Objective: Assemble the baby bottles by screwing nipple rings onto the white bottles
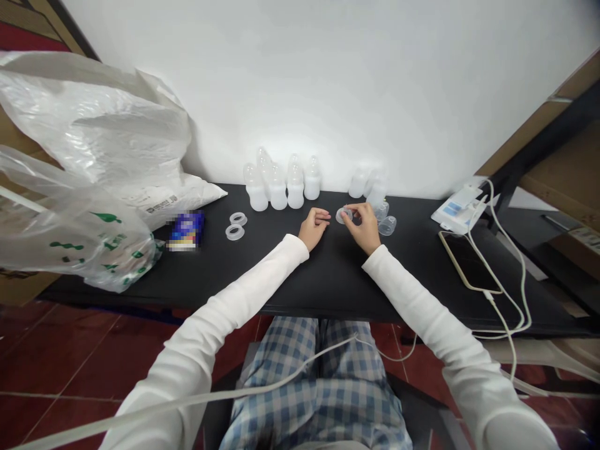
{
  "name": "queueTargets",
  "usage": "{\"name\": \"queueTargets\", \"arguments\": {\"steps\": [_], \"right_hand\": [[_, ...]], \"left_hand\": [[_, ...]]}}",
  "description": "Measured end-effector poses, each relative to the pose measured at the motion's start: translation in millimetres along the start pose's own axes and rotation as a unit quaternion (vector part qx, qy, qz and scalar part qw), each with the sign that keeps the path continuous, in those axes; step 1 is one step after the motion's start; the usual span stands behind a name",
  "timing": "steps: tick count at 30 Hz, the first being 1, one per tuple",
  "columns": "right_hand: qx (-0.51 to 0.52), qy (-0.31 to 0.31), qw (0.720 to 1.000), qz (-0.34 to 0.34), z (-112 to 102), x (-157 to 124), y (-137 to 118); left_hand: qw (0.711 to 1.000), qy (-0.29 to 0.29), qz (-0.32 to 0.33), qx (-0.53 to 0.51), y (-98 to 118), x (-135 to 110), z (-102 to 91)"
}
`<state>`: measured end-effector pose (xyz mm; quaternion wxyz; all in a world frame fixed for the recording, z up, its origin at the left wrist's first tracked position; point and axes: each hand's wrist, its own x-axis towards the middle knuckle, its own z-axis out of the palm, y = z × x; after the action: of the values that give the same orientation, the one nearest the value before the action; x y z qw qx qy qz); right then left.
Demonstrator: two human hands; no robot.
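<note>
My right hand [366, 229] pinches a translucent white bottle collar ring [340, 217] just above the black table. My left hand [314, 230] rests close by on its left, fingers loosely bent and holding nothing. Two similar rings [235, 232] lie farther left, one partly over the other. Behind my left hand stand several white baby bottles [278, 191] with clear domed caps. More white bottles [358, 182] stand behind my right hand. Clear domed caps [387, 225] lie just right of that hand, partly hidden by it.
A large white plastic bag [107, 131] and a clear bag with green print [112, 240] fill the left side. A blurred blue packet [186, 231] lies beside them. On the right are a phone [469, 262], a white power strip [458, 209] and loose cables. One cable [281, 387] crosses my lap.
</note>
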<state>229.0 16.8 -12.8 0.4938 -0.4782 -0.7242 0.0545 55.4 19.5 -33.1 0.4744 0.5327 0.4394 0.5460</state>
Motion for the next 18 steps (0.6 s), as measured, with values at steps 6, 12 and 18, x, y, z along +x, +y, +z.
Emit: {"name": "queueTargets", "arguments": {"steps": [6,12,18], "right_hand": [[-0.197,-0.106,0.975,-0.019,8,-7,7],[-0.269,-0.023,0.963,-0.009,-14,11,7],[-0.312,0.063,0.946,0.056,-36,40,36]], "left_hand": [[0.999,0.023,-0.009,0.027,-4,2,-1.2],[0.999,0.019,-0.008,0.049,-2,1,-0.3],[0.999,0.028,-0.007,0.042,-1,1,-0.4]]}}
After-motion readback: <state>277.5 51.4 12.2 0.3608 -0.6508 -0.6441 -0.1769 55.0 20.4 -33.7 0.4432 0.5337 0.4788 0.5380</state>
